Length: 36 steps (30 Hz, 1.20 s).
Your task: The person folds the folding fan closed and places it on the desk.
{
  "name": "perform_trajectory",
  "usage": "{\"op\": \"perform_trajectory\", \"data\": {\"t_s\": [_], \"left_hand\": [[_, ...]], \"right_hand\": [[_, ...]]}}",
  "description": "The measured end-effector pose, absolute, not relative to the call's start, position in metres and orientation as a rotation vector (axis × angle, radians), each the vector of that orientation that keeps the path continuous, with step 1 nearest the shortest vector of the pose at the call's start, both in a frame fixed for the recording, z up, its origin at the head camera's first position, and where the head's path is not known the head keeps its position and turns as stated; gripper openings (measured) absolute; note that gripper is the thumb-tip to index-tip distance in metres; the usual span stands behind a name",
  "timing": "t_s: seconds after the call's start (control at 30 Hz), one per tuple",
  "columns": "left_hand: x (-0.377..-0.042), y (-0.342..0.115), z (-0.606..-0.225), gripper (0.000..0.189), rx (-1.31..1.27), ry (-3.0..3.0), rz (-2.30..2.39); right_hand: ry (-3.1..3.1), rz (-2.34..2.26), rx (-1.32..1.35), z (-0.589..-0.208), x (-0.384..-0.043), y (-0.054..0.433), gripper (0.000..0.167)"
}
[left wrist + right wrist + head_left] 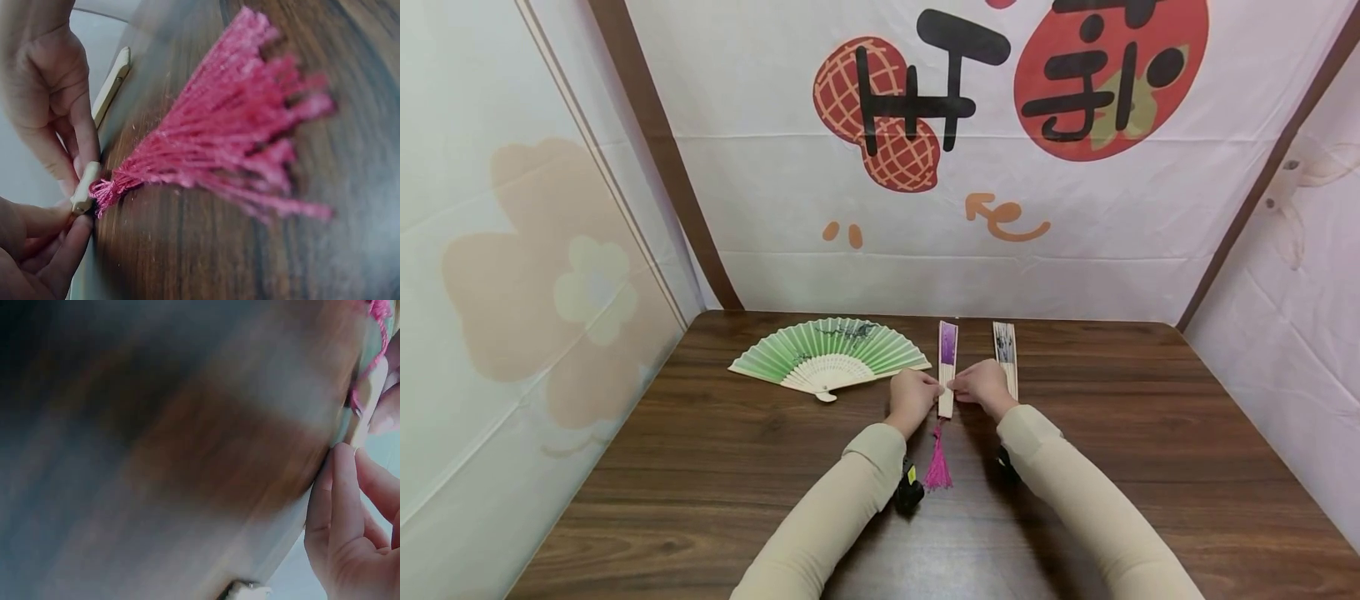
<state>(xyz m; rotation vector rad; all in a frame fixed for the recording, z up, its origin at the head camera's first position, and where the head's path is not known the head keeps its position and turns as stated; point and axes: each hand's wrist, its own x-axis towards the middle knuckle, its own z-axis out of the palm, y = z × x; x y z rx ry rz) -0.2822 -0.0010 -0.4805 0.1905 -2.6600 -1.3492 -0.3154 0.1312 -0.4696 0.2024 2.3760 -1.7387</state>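
Note:
A folded fan [947,367] with purple cloth and pale ribs lies on the table between both hands. From its near end trails a pink tassel [937,467], large and blurred in the left wrist view. My left hand [912,398] pinches the fan's left edge with thumb and finger. Opposite it, my right hand [983,385] pinches the right edge. In the right wrist view, the right hand [356,531] has its fingertips at the pale end of the fan [370,403]. Part of the right hand overlaps a second folded fan [1004,340] with a dark pattern.
A green fan [820,346] lies spread out at the back left of the brown wooden table [700,500]. Behind the table hangs a printed white cloth [760,200], with more cloth at both sides. A black device [908,493] sits at the left wrist.

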Motion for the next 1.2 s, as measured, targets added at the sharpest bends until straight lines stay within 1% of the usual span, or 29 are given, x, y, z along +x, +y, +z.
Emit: {"op": "perform_trajectory", "data": {"t_s": [0.17, 0.47, 0.6, 0.73, 0.87, 1.0, 1.2], "left_hand": [[-0.281, -0.004, -0.482, 0.005, 0.173, -2.675, -1.313], [-0.277, -0.010, -0.485, 0.007, 0.135, -2.673, -1.391], [-0.276, -0.021, -0.488, 0.008, 0.138, -2.621, -1.463], [-0.275, -0.049, -0.486, 0.013, 0.216, -2.539, -1.504], [-0.276, -0.084, -0.479, 0.023, 0.267, -2.394, -1.653], [-0.278, -0.118, -0.473, 0.031, 0.289, -2.271, -1.791], [-0.282, -0.167, -0.474, 0.038, 0.365, -2.227, -1.760]], "right_hand": [[2.412, -1.697, 0.191, -0.468, -0.317, 0.131, 0.026], [2.398, -1.700, 0.211, -0.469, -0.318, 0.130, 0.026], [2.553, -1.591, 0.157, -0.469, -0.320, 0.127, 0.024], [2.724, -1.496, 0.066, -0.463, -0.318, 0.118, 0.027], [2.754, -1.523, 0.020, -0.451, -0.312, 0.104, 0.031], [2.583, -1.690, 0.034, -0.444, -0.307, 0.087, 0.033], [2.236, -1.951, 0.090, -0.447, -0.299, 0.057, 0.031]]}}
